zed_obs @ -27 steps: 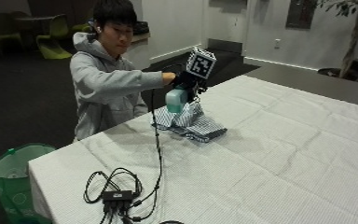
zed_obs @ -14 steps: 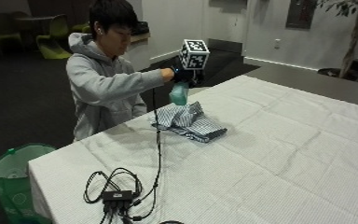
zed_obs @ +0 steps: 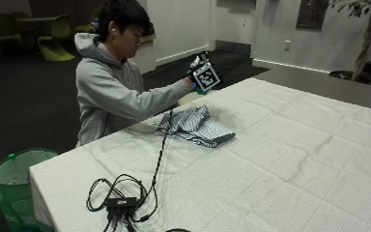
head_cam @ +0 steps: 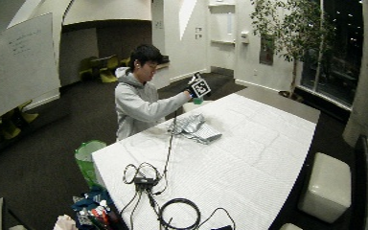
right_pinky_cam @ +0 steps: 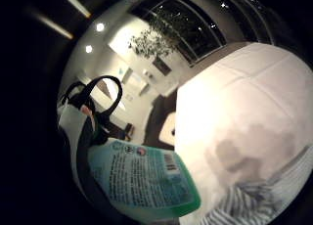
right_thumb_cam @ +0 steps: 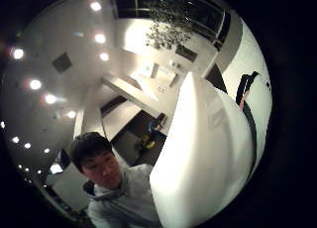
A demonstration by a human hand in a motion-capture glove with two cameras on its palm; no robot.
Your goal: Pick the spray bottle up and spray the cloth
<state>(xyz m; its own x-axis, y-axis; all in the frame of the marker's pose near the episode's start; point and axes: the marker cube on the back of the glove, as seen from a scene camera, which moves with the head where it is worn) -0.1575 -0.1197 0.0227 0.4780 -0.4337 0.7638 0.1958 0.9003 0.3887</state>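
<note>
We are looking at a person in a grey hoodie (zed_obs: pixel 111 96) sitting at the left side of the desk (zed_obs: pixel 282 159), which is covered with a white cloth-like sheet. The gloved right hand (zed_obs: pixel 195 79) is raised above the desk edge in the upper middle of the outside view, and it is holding the spray bottle (right_pinky_cam: pixel 144 183). From outside only a sliver of the bottle's green is showing beneath the hand, so we are reading the grip mainly from the little-finger palm view, where the bottle's green labelled body is lying close against the palm and fingers. The striped cloth (zed_obs: pixel 195 126) is lying bunched on the desk below and slightly right of the hand, well apart from the bottle. In the lower left of the outside view, a green bin (zed_obs: pixel 12 186) is standing on the floor beside the desk.
</note>
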